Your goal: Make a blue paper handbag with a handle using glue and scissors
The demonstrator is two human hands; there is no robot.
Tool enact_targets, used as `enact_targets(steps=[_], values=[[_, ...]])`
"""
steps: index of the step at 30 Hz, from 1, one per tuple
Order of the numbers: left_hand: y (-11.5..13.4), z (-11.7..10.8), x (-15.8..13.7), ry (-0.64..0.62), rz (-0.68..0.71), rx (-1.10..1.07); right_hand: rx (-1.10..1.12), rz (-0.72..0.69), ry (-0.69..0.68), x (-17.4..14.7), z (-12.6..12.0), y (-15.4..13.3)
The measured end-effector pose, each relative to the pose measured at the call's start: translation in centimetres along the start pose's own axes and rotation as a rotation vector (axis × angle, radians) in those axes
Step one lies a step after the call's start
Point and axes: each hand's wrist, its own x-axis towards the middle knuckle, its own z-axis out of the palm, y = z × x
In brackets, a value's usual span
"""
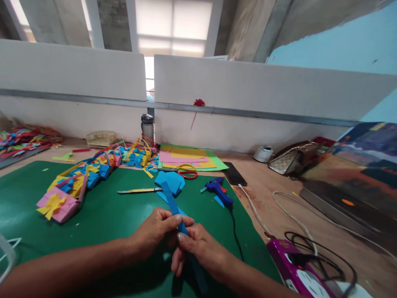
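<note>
A long blue paper strip (171,203) slants across the front of the green cutting mat (118,231). My left hand (158,227) pinches it near its middle, thumb on top. Just below, my right hand (198,244) grips the same strip between thumb and fingers, and the strip's lower end runs down past it. Beyond my hands lies a cut blue paper piece (175,182), with more blue paper partly hidden under the strip. Left of that piece rests a thin knife-like tool (139,191). Scissors (186,171) with red and yellow handles lie behind it.
A blue glue gun (218,190) with a cord lies on the right, near a phone (235,174). Small paper baskets (62,200) line the left. Stacked colored sheets (214,159) and a bottle (147,128) stand behind. A purple power strip (297,265) with cables sits front right.
</note>
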Motion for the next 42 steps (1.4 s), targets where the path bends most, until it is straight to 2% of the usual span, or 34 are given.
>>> enact_targets(steps=[3, 9, 15, 18, 20, 22, 23, 25, 28, 32, 36, 42], values=[[-0.1, 0.3, -0.1, 0.048, 0.040, -0.031, -0.019, 0.027, -0.010, -0.2, 0.1, 0.2], [1.6, -1.5, 0.9, 0.184, 0.127, -0.081, -0.068, 0.102, 0.003, -0.4, 0.4, 0.5], [4.0, -3.1, 1.6, 0.215, 0.232, -0.082, -0.096, 0.064, 0.030, -0.5, 0.2, 0.2], [5.4, -4.3, 2.0, 0.314, 0.275, -0.182, -0.086, 0.070, 0.016, -0.5, 0.3, 0.1], [5.6, -4.6, 2.2, 0.349, 0.255, -0.303, -0.034, 0.051, 0.034, -0.4, 0.4, 0.1], [4.7, -4.0, 2.2, 0.293, 0.165, -0.360, 0.021, 0.017, 0.071, -0.1, 0.4, 0.1], [3.9, -3.4, 2.0, 0.226, 0.125, -0.352, 0.038, 0.006, 0.086, 0.0, 0.4, 0.1], [2.2, -1.9, 1.4, 0.092, 0.058, -0.254, 0.047, 0.000, 0.098, 0.3, 0.4, 0.2], [0.2, 0.2, 0.4, 0.014, -0.014, -0.055, 0.038, -0.002, 0.063, 0.6, 0.4, 0.5], [0.3, 1.0, 0.0, 0.063, 0.020, -0.012, 0.030, 0.020, 0.025, 0.5, 0.4, 0.7], [1.7, 0.0, 0.8, 0.136, 0.089, -0.107, -0.009, 0.067, 0.030, -0.1, 0.3, 0.1], [2.9, -1.5, 1.9, 0.251, 0.174, -0.087, -0.032, 0.080, 0.047, -0.4, 0.1, -0.3]])
